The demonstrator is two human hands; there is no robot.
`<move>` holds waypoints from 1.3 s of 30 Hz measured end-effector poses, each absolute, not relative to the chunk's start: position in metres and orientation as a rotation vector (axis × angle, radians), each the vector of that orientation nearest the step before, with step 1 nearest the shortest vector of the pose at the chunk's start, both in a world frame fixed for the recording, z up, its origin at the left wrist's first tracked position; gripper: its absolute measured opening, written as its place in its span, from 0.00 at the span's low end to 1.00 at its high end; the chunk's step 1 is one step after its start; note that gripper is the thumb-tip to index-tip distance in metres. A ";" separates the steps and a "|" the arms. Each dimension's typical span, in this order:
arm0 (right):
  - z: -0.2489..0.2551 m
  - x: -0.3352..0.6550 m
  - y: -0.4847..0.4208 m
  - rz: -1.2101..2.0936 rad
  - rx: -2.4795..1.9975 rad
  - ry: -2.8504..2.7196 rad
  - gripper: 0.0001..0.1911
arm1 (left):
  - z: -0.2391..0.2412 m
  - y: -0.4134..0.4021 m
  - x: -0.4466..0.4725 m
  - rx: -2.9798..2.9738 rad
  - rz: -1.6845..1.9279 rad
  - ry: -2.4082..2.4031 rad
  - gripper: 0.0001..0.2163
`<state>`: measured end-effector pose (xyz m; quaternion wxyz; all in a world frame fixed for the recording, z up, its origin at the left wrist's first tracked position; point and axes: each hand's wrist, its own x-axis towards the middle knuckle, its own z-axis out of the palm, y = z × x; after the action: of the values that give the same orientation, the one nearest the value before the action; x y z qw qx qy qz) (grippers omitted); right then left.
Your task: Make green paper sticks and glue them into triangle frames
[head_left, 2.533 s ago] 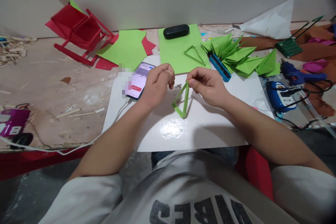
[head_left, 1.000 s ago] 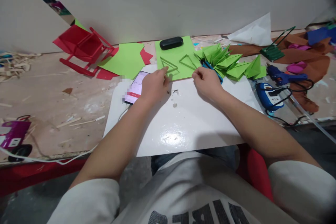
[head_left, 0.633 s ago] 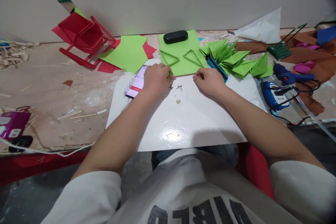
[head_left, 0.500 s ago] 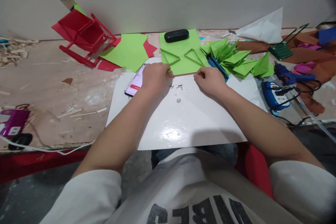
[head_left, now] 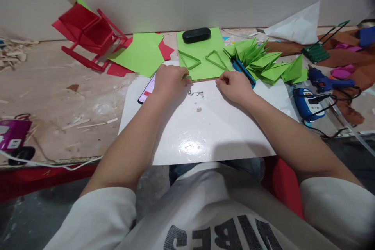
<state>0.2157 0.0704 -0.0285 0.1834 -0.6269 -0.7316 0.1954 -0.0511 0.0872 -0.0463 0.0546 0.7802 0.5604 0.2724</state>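
My left hand (head_left: 171, 82) is closed, its fingertips at the near left corner of a bright green sheet (head_left: 202, 73). Closed too is my right hand (head_left: 236, 86), with thumb and fingers curled at that sheet's near right corner. A thin brown strip shows along the near edge between them; I cannot tell whether it is board or stick. On the sheet lie two folded green paper frames, one on the left (head_left: 190, 61) and one on the right (head_left: 217, 61), and a black case (head_left: 196, 35). A phone (head_left: 146, 90) is partly hidden behind my left hand.
Beneath my arms is a glossy white board (head_left: 202, 133). Folded green paper pieces (head_left: 258, 60) and a blue tool (head_left: 243, 72) lie right, beyond them a glue gun (head_left: 329, 81) and a blue power adapter (head_left: 309, 104). A red paper rocking chair (head_left: 89, 35) stands left.
The view has shifted slightly, so the things on the table sit a little higher. Both hands stay at the green sheet's near corners; the left fingers have moved slightly.
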 end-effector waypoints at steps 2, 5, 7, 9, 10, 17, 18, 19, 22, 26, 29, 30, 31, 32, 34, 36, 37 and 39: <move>-0.028 0.216 0.070 0.555 -1.764 -2.062 0.10 | -0.045 0.088 -0.051 2.377 0.811 1.716 0.05; -0.029 0.216 0.070 0.553 -1.757 -2.071 0.11 | -0.045 0.092 -0.054 2.394 0.742 1.710 0.06; -0.029 0.216 0.071 0.552 -1.754 -2.077 0.11 | -0.045 0.095 -0.055 2.411 0.711 1.672 0.05; -0.030 0.216 0.071 0.553 -1.751 -2.078 0.11 | -0.046 0.096 -0.054 2.440 0.704 1.625 0.05; -0.030 0.216 0.071 0.552 -1.746 -2.078 0.11 | -0.047 0.096 -0.053 2.457 0.709 1.604 0.05; -0.029 0.215 0.070 0.529 -1.752 -2.083 0.09 | -0.052 0.095 -0.043 2.638 0.638 1.577 0.07; -0.029 0.215 0.070 0.526 -1.755 -2.085 0.09 | -0.052 0.095 -0.042 2.672 0.615 1.578 0.07; -0.029 0.214 0.070 0.525 -1.756 -2.088 0.09 | -0.052 0.095 -0.041 2.700 0.595 1.580 0.07; -0.029 0.214 0.069 0.526 -1.753 -2.094 0.09 | -0.050 0.095 -0.041 2.757 0.549 1.581 0.06; -0.030 0.214 0.069 0.518 -1.736 -2.105 0.09 | -0.048 0.094 -0.041 2.773 0.490 1.583 0.05; -0.031 0.214 0.069 0.498 -1.723 -2.112 0.09 | -0.048 0.095 -0.042 2.735 0.488 1.604 0.06; -0.032 0.215 0.070 0.492 -1.717 -2.113 0.09 | -0.048 0.095 -0.043 2.732 0.492 1.601 0.07; -0.032 0.215 0.070 0.488 -1.709 -2.115 0.09 | -0.048 0.095 -0.043 2.733 0.497 1.592 0.07; -0.033 0.215 0.070 0.483 -1.702 -2.118 0.09 | -0.048 0.096 -0.043 2.735 0.507 1.581 0.08; -0.034 0.216 0.071 0.466 -1.691 -2.127 0.09 | -0.048 0.095 -0.044 2.729 0.530 1.568 0.10; -0.036 0.216 0.071 0.452 -1.676 -2.143 0.09 | -0.046 0.095 -0.043 2.720 0.531 1.573 0.12; -0.037 0.216 0.072 0.451 -1.665 -2.155 0.10 | -0.045 0.095 -0.043 2.718 0.516 1.580 0.12; -0.039 0.217 0.072 0.461 -1.640 -2.185 0.11 | -0.042 0.094 -0.042 2.717 0.469 1.600 0.11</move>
<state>0.2166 0.0725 -0.0391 0.1842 -0.5818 -0.7751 0.1634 -0.0417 0.0939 -0.0423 -0.0232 0.8521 0.5017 0.1469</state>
